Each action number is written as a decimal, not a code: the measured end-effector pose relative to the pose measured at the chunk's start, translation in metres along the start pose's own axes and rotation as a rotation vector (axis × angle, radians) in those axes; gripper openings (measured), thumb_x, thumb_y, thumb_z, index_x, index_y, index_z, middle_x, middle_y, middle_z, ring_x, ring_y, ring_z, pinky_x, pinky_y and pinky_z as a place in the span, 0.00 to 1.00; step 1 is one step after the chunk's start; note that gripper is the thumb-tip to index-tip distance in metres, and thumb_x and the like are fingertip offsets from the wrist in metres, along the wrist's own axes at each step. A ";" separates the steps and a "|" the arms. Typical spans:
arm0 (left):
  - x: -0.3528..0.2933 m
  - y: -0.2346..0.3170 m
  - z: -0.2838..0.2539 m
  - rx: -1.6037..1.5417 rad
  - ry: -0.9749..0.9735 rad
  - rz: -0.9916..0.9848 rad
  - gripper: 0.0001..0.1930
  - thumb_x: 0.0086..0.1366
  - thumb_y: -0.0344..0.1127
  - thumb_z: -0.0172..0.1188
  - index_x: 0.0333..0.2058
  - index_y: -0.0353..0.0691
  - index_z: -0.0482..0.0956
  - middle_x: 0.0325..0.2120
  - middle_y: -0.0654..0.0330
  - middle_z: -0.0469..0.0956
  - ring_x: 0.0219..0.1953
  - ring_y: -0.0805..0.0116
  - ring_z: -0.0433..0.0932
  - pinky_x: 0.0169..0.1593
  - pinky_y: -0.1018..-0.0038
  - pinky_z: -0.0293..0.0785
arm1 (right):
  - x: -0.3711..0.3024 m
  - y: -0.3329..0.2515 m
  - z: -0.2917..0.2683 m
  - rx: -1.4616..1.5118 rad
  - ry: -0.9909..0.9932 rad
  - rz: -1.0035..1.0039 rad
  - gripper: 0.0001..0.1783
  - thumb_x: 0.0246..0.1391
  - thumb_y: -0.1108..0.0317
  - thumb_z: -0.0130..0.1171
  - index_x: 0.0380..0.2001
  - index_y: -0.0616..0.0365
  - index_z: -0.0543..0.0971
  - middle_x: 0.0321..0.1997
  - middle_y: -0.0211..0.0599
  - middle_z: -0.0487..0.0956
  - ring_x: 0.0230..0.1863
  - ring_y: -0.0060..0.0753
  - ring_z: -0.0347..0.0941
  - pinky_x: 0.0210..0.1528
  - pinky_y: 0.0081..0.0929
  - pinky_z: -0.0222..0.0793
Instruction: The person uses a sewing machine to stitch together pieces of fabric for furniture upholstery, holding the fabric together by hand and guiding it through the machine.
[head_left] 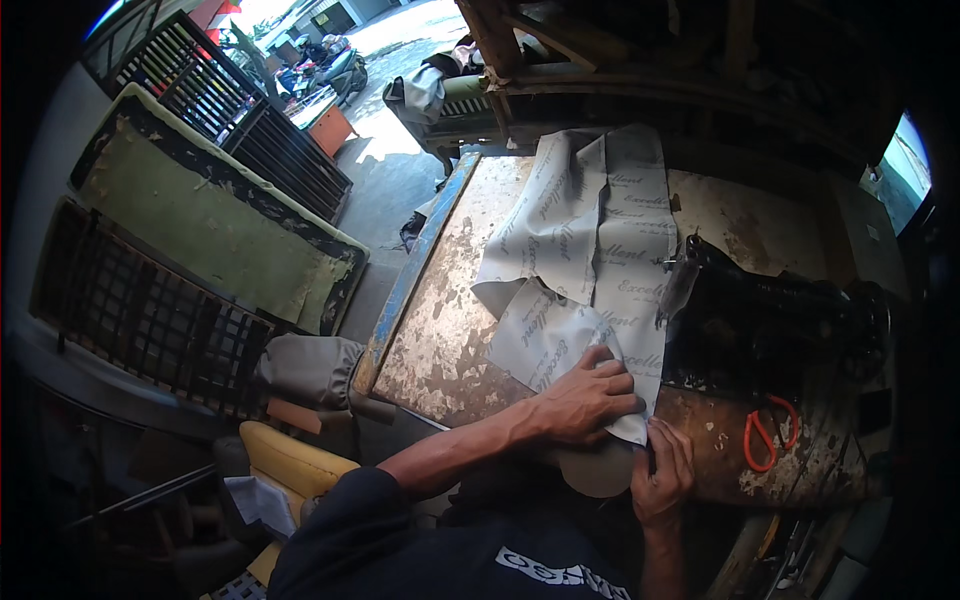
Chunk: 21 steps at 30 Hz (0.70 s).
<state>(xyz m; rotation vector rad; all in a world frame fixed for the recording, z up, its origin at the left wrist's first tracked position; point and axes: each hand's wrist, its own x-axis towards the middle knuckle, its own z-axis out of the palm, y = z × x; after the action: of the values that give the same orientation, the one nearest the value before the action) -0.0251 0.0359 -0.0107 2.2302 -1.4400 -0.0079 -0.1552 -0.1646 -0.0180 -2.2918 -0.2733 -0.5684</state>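
A pale grey sheet of upholstery fabric (635,215) with repeated dark lettering lies over the worn table, partly folded and rumpled. My left hand (595,400) rests on its near part, fingers curled and gripping a fold. Close beside it, my right hand (665,470) pinches the fabric's near corner at the table's front edge. A plain grey-brown piece (598,472) hangs below that corner; whether it belongs to the same fabric I cannot tell. Right of the fabric sits a black sewing machine (770,320), its head end next to the fabric's edge.
Scissors with orange-red handles (768,436) lie near the sewing machine on the peeling tabletop (440,350). At left stand a padded green panel (210,220), a webbed frame (140,310) and a yellow chair (290,465). Wooden framing (640,70) looms behind the table.
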 end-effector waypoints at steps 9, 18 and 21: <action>-0.002 0.000 -0.017 0.034 -0.176 -0.075 0.40 0.37 0.36 0.75 0.57 0.58 0.85 0.36 0.65 0.73 0.47 0.60 0.73 0.64 0.52 0.59 | -0.032 -0.003 -0.020 -0.175 -0.365 -0.183 0.37 0.61 0.41 0.67 0.64 0.54 0.78 0.64 0.40 0.79 0.76 0.44 0.66 0.78 0.62 0.55; 0.018 0.017 -0.029 0.111 -0.255 -0.033 0.35 0.40 0.38 0.75 0.54 0.56 0.87 0.36 0.64 0.74 0.48 0.58 0.74 0.62 0.51 0.60 | -0.049 0.009 -0.011 -0.126 -0.198 -0.181 0.19 0.60 0.64 0.62 0.54 0.48 0.87 0.63 0.33 0.84 0.70 0.42 0.76 0.75 0.60 0.62; 0.019 0.016 -0.032 0.114 -0.251 -0.030 0.33 0.41 0.36 0.74 0.53 0.55 0.87 0.48 0.63 0.81 0.61 0.55 0.75 0.67 0.48 0.58 | -0.046 0.008 -0.009 -0.105 -0.194 -0.175 0.18 0.58 0.64 0.65 0.52 0.48 0.88 0.62 0.32 0.84 0.69 0.41 0.76 0.74 0.59 0.62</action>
<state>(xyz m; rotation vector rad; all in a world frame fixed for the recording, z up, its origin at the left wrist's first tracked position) -0.0219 0.0268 0.0289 2.4127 -1.5707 -0.2279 -0.1957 -0.1776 -0.0394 -2.4438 -0.5539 -0.4558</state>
